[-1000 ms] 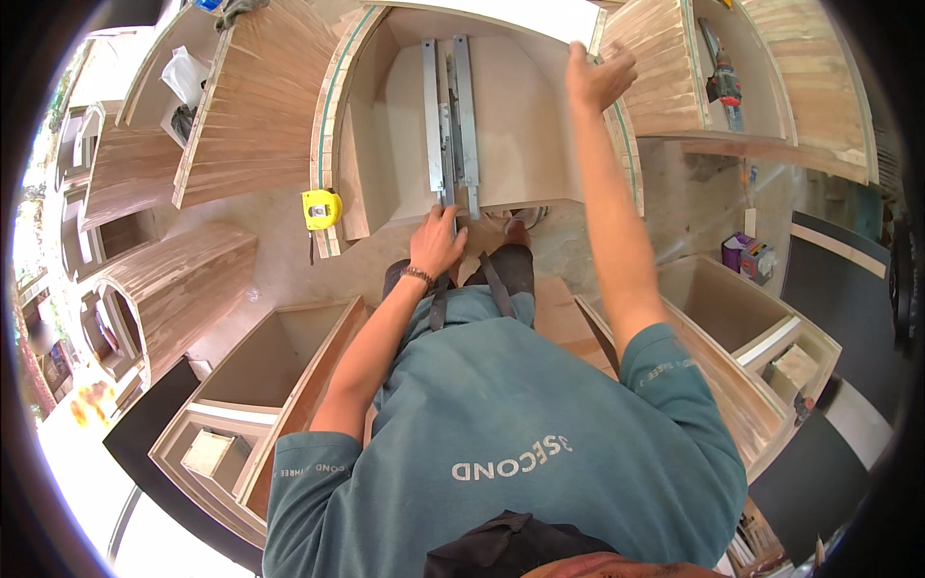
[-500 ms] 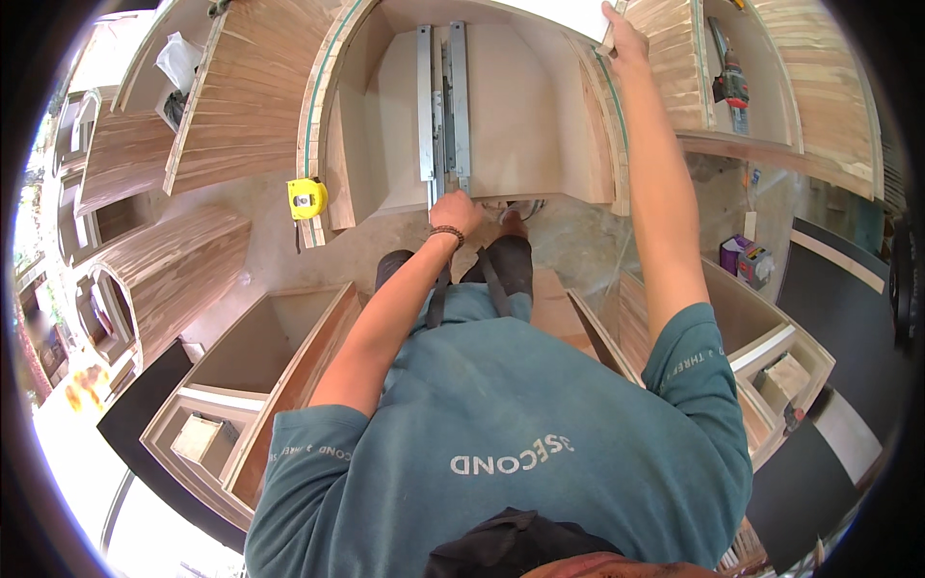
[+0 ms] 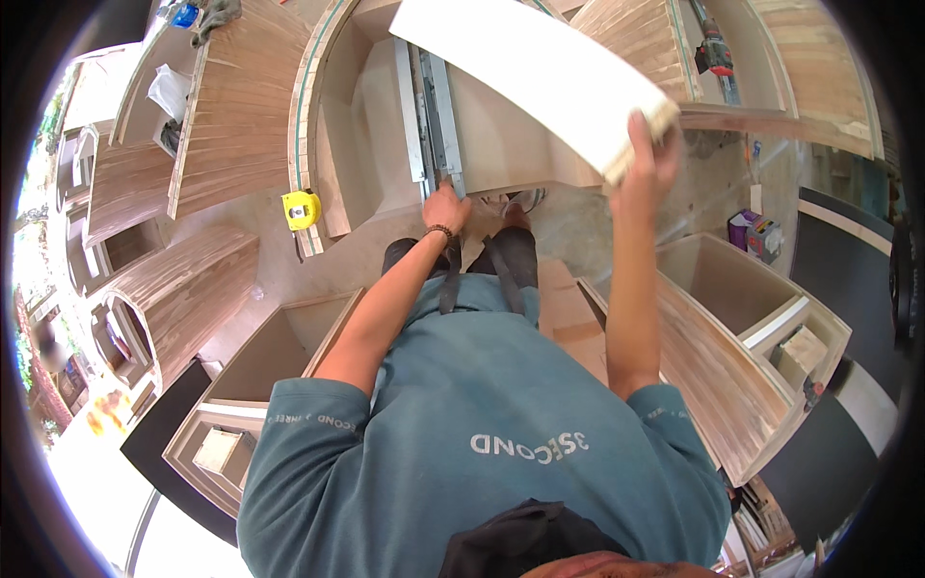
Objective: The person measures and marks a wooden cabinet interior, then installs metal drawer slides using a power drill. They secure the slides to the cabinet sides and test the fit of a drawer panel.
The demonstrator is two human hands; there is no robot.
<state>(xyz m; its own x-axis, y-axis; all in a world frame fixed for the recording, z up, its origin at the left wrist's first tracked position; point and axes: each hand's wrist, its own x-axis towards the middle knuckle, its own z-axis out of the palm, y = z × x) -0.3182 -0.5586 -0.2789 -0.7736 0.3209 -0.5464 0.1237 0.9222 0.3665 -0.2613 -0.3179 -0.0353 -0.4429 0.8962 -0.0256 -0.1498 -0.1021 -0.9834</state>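
A white curved panel (image 3: 530, 72) with a raw wooden end slants over the far right of an open curved wooden cabinet (image 3: 337, 183). My right hand (image 3: 652, 166), a little blurred, is closed on its near end. Inside the cabinet, metal drawer slides (image 3: 431, 120) lie side by side, pointing away from me. My left hand (image 3: 446, 205) is closed around their near ends, its fingertips partly hidden. The panel covers part of the cabinet's right side and floor.
A yellow tape measure (image 3: 302, 209) sits on the cabinet's left rim. Further curved cabinets (image 3: 236, 106) stand on both sides, one at right with a red and black power tool (image 3: 714, 56). Open wooden boxes (image 3: 727, 289) flank my legs. A purple box (image 3: 742, 229) rests on the floor.
My right hand has drawn the white panel nearer, so much more of it now shows, tilted across the cabinet. My left hand stays at the slides' near ends.
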